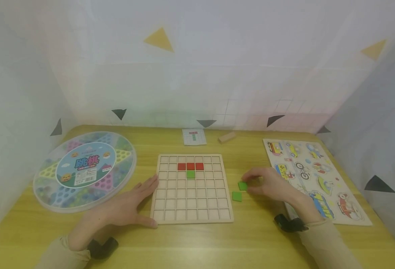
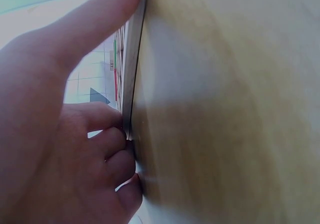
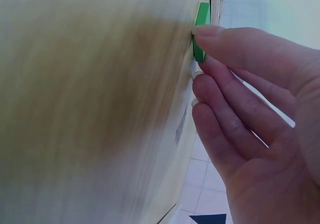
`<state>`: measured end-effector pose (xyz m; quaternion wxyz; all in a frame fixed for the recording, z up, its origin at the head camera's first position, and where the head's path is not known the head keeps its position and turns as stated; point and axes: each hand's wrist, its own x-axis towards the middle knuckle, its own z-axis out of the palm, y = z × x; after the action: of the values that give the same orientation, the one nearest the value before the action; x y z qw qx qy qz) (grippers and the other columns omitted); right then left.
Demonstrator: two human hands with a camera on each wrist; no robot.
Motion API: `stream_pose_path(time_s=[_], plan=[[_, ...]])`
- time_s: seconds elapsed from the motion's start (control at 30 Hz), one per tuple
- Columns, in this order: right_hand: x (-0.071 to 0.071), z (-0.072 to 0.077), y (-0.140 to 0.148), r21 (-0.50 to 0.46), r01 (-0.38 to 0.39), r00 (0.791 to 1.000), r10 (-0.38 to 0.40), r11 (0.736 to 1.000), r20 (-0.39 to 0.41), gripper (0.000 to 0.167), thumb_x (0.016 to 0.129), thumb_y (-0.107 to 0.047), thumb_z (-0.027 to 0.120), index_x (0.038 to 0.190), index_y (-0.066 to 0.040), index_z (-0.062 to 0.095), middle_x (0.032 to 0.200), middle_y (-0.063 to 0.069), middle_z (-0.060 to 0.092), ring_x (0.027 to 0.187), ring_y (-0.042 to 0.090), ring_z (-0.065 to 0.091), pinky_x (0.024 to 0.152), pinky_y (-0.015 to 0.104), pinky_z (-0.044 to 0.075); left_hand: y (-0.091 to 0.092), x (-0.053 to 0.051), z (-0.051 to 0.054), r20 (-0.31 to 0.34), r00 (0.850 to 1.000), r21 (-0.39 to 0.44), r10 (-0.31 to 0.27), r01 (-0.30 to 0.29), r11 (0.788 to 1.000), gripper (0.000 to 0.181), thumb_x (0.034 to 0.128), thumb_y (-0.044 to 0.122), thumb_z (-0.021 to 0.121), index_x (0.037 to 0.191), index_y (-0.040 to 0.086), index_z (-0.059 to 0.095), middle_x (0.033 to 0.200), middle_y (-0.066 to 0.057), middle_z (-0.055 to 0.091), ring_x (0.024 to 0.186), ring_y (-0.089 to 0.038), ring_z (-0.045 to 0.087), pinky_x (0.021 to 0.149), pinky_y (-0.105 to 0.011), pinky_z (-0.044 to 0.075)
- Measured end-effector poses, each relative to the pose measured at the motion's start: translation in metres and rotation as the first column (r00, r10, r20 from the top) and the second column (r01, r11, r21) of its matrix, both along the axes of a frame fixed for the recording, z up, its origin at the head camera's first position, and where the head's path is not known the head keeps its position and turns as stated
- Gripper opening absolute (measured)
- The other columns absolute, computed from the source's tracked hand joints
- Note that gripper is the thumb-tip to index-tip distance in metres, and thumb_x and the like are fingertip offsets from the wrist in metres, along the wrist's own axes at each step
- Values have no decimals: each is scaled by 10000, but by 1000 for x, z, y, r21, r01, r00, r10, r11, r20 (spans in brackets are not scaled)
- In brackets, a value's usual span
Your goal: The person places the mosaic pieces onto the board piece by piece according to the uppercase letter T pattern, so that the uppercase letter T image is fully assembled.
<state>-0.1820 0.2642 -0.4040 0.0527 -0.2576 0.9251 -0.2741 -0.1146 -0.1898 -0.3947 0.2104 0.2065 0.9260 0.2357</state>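
Note:
A wooden grid board lies mid-table in the head view, with three red tiles in a row and one green tile directly beneath the middle one. The left hand rests with fingers and thumb spread against the board's left edge; in the left wrist view the hand touches that edge. To the right of the board, the right hand pinches a green tile at the table surface. The right wrist view shows thumb and finger of the hand on this tile. Another green tile lies beside it.
A round game box lies at the left. A picture puzzle board lies at the right, partly under the right forearm. Behind the grid are a pattern card and a small wooden block. Patterned cloth surrounds the table.

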Motion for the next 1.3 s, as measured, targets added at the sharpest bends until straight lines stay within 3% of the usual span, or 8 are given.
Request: stream_pose_path(time_s=[0.9,1.3], plan=[[-1,-3,-2,35,18,1000,-18,999,-15,269,799,-134,830,1054,-164,750,1025,-85,734,985,140,665,921,424,548,-1,-1,-1,-19,1000,14,-23,23,1000,1199,723,726,716,1619,185,130,1693,-15,-2,1486,-501,139,1189,-625,210],[0,0,-2,-19,12,998,-13,1000,-66,262,789,-139,840,1037,-161,758,999,-87,742,948,121,671,892,399,558,-1,0,1,-19,1000,20,-21,21,1000,1188,730,713,723,1618,188,133,1693,-21,5,1484,-505,141,1187,-627,212]])
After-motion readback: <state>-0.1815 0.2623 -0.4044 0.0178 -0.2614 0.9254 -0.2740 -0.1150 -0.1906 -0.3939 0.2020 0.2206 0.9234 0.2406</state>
